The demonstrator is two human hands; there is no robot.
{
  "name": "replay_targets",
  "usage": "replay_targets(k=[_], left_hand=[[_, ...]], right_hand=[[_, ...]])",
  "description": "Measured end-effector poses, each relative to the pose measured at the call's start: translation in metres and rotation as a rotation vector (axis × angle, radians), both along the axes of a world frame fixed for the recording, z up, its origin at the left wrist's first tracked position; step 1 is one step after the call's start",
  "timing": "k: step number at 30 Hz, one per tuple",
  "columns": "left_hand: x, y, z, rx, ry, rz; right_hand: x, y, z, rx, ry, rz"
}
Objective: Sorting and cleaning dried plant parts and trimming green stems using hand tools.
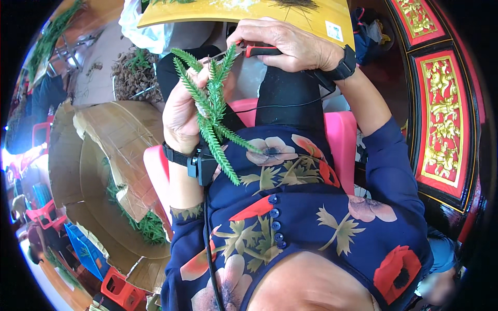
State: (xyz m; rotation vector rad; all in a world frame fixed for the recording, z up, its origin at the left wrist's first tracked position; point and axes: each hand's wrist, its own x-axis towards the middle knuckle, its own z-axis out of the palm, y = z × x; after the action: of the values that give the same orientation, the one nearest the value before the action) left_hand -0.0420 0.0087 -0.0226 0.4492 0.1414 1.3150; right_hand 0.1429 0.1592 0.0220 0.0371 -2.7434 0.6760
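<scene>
A green artificial plant sprig with several spiky branches is gripped in my left hand, its branches spreading over my lap. My right hand is closed round the red and black handles of a pair of pliers. The pliers' jaws point left, at the stem end of the sprig near my left fingertips. Whether the jaws bite on the stem is too small to tell. Dark bands circle both wrists, and a black cable runs between them across my lap.
Ahead stands a yellow table with thin dark wires on it. A large torn cardboard box at my left holds green sprigs. Beyond it sit a bin of brownish pieces and a white plastic bag. Red-gold carved panels rise at right.
</scene>
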Motion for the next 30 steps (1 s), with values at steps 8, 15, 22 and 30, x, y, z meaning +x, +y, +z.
replay_targets(k=[8,15,22,30], left_hand=[[0.001,-0.003,0.005,-0.008,0.033,0.034],[0.002,-0.002,0.027,-0.242,0.950,0.722],[0.003,-0.001,0.020,-0.203,0.973,0.853],[-0.007,-0.006,0.010,-0.323,0.385,0.345]], right_hand=[[-0.001,-0.001,-0.001,-0.076,0.009,-0.067],[-0.001,-0.020,0.007,-0.066,-0.257,-0.360],[0.001,-0.019,0.008,-0.022,-0.286,-0.388],[-0.008,0.004,-0.004,0.115,0.179,-0.089]])
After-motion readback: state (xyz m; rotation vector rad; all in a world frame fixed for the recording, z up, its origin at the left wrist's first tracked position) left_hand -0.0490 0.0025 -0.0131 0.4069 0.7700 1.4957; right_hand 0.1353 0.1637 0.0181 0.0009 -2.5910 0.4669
